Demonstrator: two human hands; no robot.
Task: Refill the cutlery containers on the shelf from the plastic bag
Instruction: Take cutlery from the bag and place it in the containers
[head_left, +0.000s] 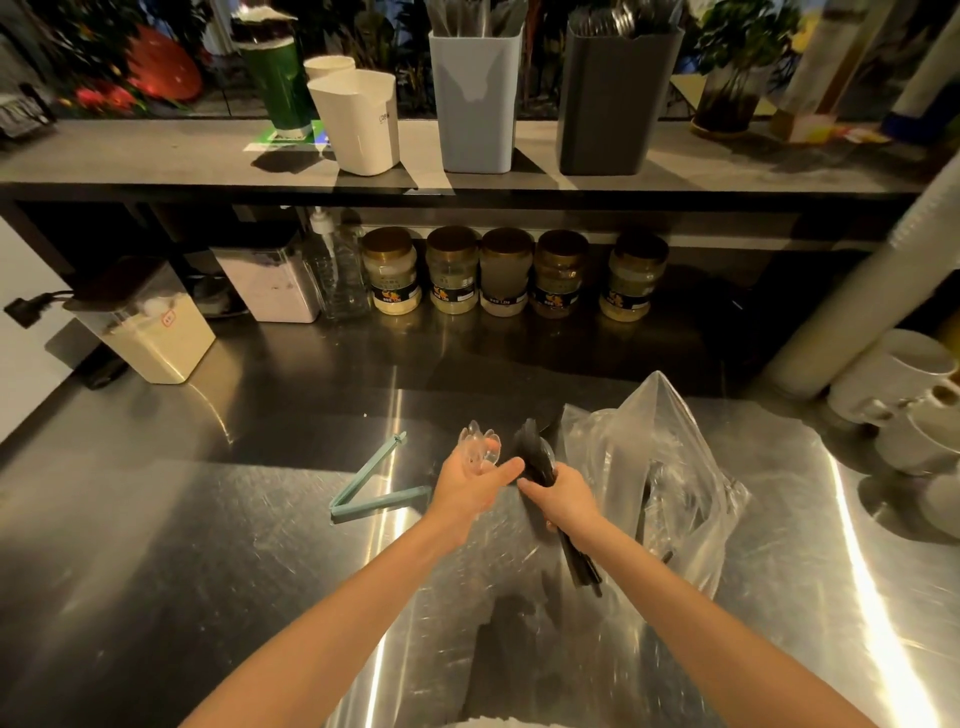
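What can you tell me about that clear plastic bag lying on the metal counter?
The plastic bag is thin, clear, crinkled film, shiny where light hits it. It lies slumped on the steel counter, right of the person's hands, with one corner standing up in a peak. A few dark cutlery handles show through its side. The right hand, gripping a bundle of black cutlery, is just beside it; whether it touches the film is unclear.
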